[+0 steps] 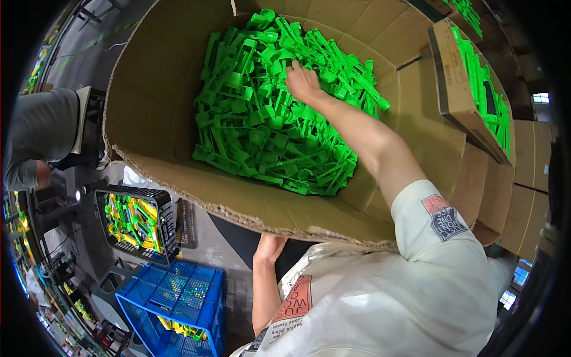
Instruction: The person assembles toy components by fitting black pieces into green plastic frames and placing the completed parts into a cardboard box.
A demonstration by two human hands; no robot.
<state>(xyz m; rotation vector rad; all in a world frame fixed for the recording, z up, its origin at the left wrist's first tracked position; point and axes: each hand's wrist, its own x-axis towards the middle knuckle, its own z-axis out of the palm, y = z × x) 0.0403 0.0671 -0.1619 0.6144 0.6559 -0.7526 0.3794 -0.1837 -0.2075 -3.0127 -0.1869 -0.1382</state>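
A large cardboard box point(128, 89) stands open before me, holding a heap of bright green plastic parts point(250, 137), long and narrow with cup-like ends. Deep inside it, my right hand point(303, 82) rests on the upper middle of the heap. Its fingers are curled down among the parts, and their tips are hidden, so what they grip cannot be made out. My left hand point(270, 246) is outside the box, against the underside of the near rim. Cardboard covers its fingers.
A smaller carton point(443, 77) of green parts sits at the box's right side. At lower left are a black crate point(169, 223) of yellow and green parts and a blue plastic crate point(217, 291). Another person's grey-clothed leg point(44, 122) is at far left. Stacked cartons point(529, 154) stand right.
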